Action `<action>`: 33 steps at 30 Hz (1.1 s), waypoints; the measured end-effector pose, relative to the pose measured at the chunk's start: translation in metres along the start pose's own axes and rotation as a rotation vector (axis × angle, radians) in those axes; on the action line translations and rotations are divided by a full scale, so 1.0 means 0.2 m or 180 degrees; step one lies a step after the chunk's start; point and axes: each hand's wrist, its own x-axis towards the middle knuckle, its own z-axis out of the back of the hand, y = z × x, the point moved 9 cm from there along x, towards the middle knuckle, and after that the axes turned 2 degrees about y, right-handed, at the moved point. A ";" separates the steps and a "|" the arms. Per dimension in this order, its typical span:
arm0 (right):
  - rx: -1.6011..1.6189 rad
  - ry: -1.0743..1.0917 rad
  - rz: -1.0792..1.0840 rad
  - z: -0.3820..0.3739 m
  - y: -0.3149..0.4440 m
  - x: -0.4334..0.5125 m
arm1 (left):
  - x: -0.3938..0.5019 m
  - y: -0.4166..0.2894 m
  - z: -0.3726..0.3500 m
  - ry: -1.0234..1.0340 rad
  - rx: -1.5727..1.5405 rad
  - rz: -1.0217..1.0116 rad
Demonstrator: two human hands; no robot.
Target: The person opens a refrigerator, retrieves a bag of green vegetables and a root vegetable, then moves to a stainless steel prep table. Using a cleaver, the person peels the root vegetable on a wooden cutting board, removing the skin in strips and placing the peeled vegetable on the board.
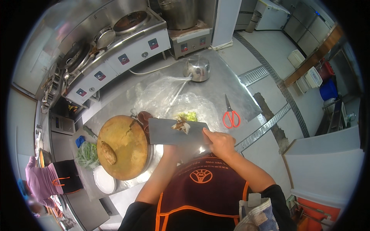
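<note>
My right hand [222, 141] grips the handle end of a wide-bladed cleaver [163, 132], held level above the steel table's near side. Brown and white food scraps [181, 126] lie on the flat of its blade. My left hand is mostly hidden beneath the blade; only the left wrist [171, 151] shows, so its grip cannot be made out. To the left stands a thick round wooden chopping board [127, 135], cracked near its far edge. An elongated brown root-like vegetable [108, 152] rests on it. Yellow-green leafy vegetable [189, 116] shows just beyond the cleaver.
Red-handled scissors [230, 115] lie right of a clear plastic bag [162, 92]. A steel saucepan [197, 68] sits farther back. White plates [104, 179] and bagged greens [87, 154] flank the board. A person [43, 179] works at the left; a wok stove [124, 57] stands beyond the table.
</note>
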 end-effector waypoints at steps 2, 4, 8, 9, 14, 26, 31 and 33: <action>-0.0056 0.0170 -0.0029 0.00 0.01 -0.02 | -0.02 -0.05 -0.06 0.0228 0.0395 -0.0297; 0.0049 0.0163 0.0116 0.02 0.05 -0.03 | -0.06 -0.06 -0.09 0.0138 0.0488 -0.0268; 0.0340 0.0218 -0.0198 -0.02 -0.02 -0.02 | -0.17 -0.05 -0.13 -0.0511 0.0303 0.0204; 0.0455 0.0250 -0.0351 -0.05 -0.06 -0.02 | -0.19 -0.06 -0.17 -0.0518 0.0330 0.0202; 0.0504 0.1364 -0.1462 -0.27 -0.30 -0.07 | -0.20 -0.13 -0.22 -0.0012 0.0544 0.0136; 0.0056 0.0238 0.0816 0.07 0.27 -0.01 | 0.00 0.00 -0.17 0.1060 -0.0786 0.1353; -0.0119 0.0111 0.0748 0.07 0.22 0.00 | -0.02 0.04 -0.23 0.0829 -0.0734 0.1187; -0.0103 0.0087 0.0601 0.08 0.19 0.00 | 0.00 0.02 -0.22 0.0673 -0.0647 0.0936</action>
